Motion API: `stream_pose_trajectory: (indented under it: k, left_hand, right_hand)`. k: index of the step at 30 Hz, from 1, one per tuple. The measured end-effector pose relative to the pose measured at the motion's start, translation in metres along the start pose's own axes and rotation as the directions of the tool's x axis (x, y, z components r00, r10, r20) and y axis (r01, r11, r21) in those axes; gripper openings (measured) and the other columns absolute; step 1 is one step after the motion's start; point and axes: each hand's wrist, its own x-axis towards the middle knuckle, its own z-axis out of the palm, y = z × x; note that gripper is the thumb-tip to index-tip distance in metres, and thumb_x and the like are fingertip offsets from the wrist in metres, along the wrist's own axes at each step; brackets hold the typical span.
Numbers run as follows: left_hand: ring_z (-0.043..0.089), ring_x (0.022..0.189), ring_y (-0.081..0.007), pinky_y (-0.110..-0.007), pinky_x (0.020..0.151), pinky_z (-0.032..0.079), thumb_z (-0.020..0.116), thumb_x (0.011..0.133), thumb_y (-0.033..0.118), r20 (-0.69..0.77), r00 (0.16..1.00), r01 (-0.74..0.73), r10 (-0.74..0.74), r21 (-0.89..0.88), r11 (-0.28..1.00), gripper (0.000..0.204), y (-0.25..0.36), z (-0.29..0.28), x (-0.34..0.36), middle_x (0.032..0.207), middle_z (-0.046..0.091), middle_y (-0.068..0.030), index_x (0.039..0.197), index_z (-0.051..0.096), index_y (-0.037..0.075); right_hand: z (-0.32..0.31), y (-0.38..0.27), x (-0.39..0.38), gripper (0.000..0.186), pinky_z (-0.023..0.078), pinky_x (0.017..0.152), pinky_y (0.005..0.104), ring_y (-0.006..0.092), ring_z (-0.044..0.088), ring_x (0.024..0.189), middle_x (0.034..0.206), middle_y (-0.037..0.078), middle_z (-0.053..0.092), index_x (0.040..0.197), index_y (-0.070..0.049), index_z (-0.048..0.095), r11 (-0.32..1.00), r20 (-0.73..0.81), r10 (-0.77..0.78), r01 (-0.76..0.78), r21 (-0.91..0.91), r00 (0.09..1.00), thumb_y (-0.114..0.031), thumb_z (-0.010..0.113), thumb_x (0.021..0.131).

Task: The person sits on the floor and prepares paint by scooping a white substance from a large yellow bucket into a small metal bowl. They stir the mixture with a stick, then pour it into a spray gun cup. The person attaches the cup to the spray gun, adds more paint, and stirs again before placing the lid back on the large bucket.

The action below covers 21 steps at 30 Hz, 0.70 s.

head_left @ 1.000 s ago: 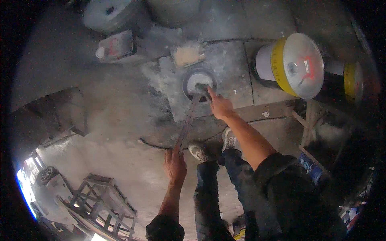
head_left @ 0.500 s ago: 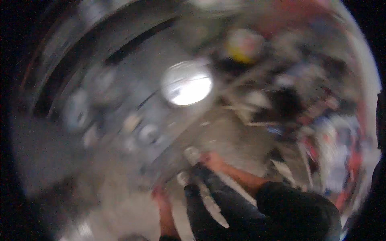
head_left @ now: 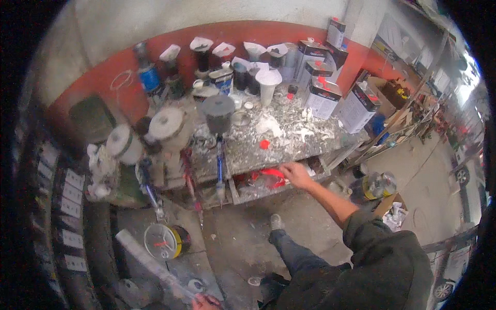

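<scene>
My right hand (head_left: 296, 174) hovers at the front edge of a paint-spattered bench (head_left: 243, 164), by a red object (head_left: 272, 177) on the shelf below. Its fingers bend loosely, with nothing visible in them. Low in the picture my left hand (head_left: 205, 301) is partly cut off, at the lower end of a long pale strip (head_left: 150, 262); whether it grips the strip is unclear. Several paint spray guns hang at the bench's front left: one blue (head_left: 220, 163) under a dark cup (head_left: 217, 109), one red (head_left: 189, 173), and one blue-silver (head_left: 148, 186).
Metal cans (head_left: 323, 98) and a white paper-lined cup (head_left: 267, 87) stand on the bench. A round tin (head_left: 164, 242) sits low at left, with labelled drawers (head_left: 72, 209) beyond. Tins (head_left: 373, 186) and an open box (head_left: 395, 212) lie on the right-hand floor.
The blurred earlier view showed floor and a bright round lid; now the bench is in front. My right hand has come up to the bench's edge, while my left is at the lower rim.
</scene>
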Motion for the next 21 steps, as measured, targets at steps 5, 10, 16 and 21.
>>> stream_pose_trajectory:
  k: [5, 10, 16, 21]
  left_hand:
    - [0.05, 0.045, -0.0119, -0.024, 0.038, 0.037, 0.057, 0.096, 0.019, 0.457, 0.88, -0.056, 0.132, -0.176, 0.983, 0.016, 0.064, 0.134, -0.029, 0.06, 0.053, -0.003, 0.09, 0.056, 0.004]
    - [0.05, 0.045, -0.0086, -0.024, 0.04, 0.037, 0.058, 0.097, 0.022, 0.629, 0.775, 0.081, -0.063, 0.001, 0.997, 0.027, 0.123, 0.282, -0.065, 0.057, 0.055, -0.0013, 0.076, 0.056, 0.005]
    - [0.047, 0.045, -0.0081, -0.024, 0.04, 0.035, 0.05, 0.101, 0.029, 0.654, 0.746, 0.156, -0.124, 0.009, 0.988, 0.032, 0.174, 0.406, -0.057, 0.058, 0.054, 0.0, 0.079, 0.056, 0.006]
    - [0.048, 0.048, -0.0095, -0.027, 0.045, 0.037, 0.049, 0.101, 0.027, 0.756, 0.651, -0.2, 0.061, 0.093, 0.975, 0.035, 0.168, 0.48, -0.064, 0.058, 0.055, -0.0003, 0.077, 0.059, 0.005]
  right_hand:
    - [-0.028, 0.045, 0.131, 0.03, 0.05, 0.083, 0.045, 0.0378, 0.061, 0.098, 0.113, 0.017, 0.061, 0.111, -0.01, 0.067, 0.995, -0.138, -0.087, 0.08, -0.053, 0.987, -0.03, 0.06, 0.09]
    - [-0.018, 0.075, 0.209, 0.035, 0.05, 0.086, 0.044, 0.0364, 0.06, 0.101, 0.121, 0.016, 0.055, 0.121, -0.014, 0.061, 0.975, 0.184, -0.082, 0.117, -0.187, 0.98, -0.025, 0.064, 0.088]
    - [-0.043, 0.051, 0.18, 0.032, 0.051, 0.073, 0.0312, 0.0154, 0.062, 0.086, 0.098, 0.005, 0.066, 0.114, -0.003, 0.063, 0.318, 0.487, 0.121, -0.498, 0.807, 0.865, -0.029, 0.062, 0.095]
    - [-0.051, 0.035, 0.109, 0.02, 0.048, 0.068, 0.0271, 0.0101, 0.059, 0.079, 0.091, 0.001, 0.066, 0.107, -0.005, 0.064, -0.129, 0.609, -0.036, -0.608, 0.783, 0.792, -0.02, 0.064, 0.094]
